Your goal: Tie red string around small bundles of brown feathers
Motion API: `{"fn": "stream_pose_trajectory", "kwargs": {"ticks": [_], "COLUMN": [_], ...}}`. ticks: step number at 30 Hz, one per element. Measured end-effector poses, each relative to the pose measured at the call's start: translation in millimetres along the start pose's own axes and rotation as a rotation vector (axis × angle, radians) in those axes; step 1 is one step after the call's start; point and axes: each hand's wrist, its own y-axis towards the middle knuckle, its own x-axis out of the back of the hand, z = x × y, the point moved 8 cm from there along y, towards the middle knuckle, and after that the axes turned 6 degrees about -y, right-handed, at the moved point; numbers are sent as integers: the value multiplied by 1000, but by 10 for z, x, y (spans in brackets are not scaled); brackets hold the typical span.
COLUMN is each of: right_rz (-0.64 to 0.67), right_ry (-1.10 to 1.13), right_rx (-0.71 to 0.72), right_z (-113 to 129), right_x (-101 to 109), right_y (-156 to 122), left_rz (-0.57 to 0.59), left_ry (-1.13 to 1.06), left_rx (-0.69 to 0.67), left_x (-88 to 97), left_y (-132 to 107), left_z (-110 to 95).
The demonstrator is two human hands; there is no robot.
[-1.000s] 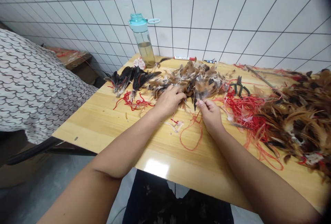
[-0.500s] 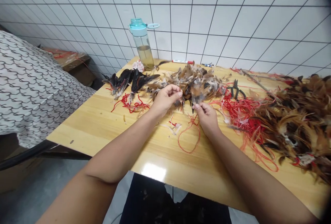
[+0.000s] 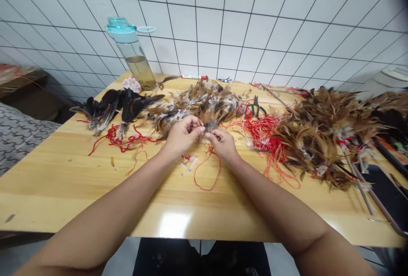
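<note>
A small bunch of brown and grey feathers (image 3: 210,122) points away from me, its base between my fingertips. My right hand (image 3: 224,143) pinches that base between thumb and fingers. My left hand (image 3: 185,135) is closed in a pinch against the same base, the fingertips of both hands almost meeting; the exact grip is partly hidden. Below them a loop of red cord (image 3: 208,189) lies on the wooden table (image 3: 178,201). Just beyond my hands spreads a heap of loose brown feathers (image 3: 199,97).
Black feather bunches (image 3: 127,108) and red strings (image 3: 117,140) lie left, near a water bottle (image 3: 135,61). A marker (image 3: 194,77) lies by the wall. On the right are pliers (image 3: 257,108), tangled red cord (image 3: 263,133), a large brown feather pile (image 3: 318,131) and a phone (image 3: 381,189).
My left hand has come over to my right hand, and their fingertips now meet at the feather bunch. The view has turned right, bringing the phone into sight.
</note>
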Motion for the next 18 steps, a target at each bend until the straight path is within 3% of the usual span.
{"fn": "stream_pose_trajectory", "kwargs": {"ticks": [7,18], "right_rz": [25,39], "right_ry": [-47,-86], "right_rx": [0,-9], "right_z": [-2,54], "right_x": [-22,3], "right_y": [-6,-12], "left_rz": [25,40], "left_ry": [85,44], "left_rx": [-43,-6], "left_x": [-32,-40], "left_y": [-19,3], "left_z": [-6,18]}}
